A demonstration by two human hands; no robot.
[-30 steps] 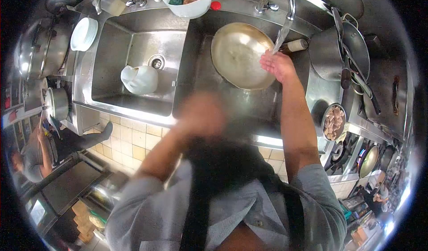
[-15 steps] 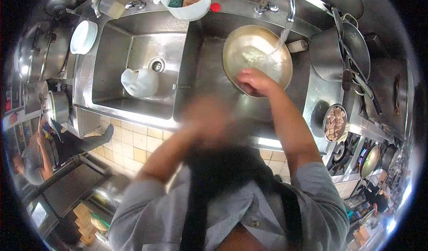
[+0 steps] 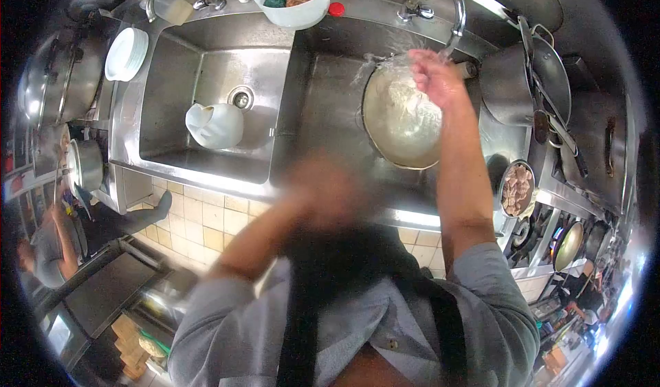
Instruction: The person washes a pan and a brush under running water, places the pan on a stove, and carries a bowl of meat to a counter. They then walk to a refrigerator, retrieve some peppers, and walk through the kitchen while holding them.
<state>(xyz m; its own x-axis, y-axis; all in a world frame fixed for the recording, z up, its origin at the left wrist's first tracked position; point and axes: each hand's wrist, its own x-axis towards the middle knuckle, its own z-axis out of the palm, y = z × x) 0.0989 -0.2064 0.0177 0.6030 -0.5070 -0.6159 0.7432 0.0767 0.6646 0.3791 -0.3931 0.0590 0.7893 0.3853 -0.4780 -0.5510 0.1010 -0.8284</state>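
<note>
A large round metal bowl [image 3: 400, 127] sits in the right sink basin [image 3: 330, 105], and water splashes around its far rim. The tap [image 3: 458, 15] above is running. At the bowl's far right side, under the spout, is my right hand [image 3: 438, 79]; its fingers are loosely bent and apart, with nothing visible in them. Close to the camera, over the front edge of the sink, my left hand [image 3: 322, 187] is a blur. Its fingers cannot be made out, nor whether anything is in them.
A white plastic jug [image 3: 214, 126] lies in the left basin. On the back ledge stand a white tub [image 3: 292, 8] of scouring pads and a red cap [image 3: 336, 9]. Stacked white plates [image 3: 126, 55] are at left. Right are a large pot [image 3: 507, 84] and a container of meat pieces [image 3: 517, 189].
My right hand has moved from the bowl's near rim up to its far side under the tap. The bowl has shifted right and nearer, and water now splashes at its far rim.
</note>
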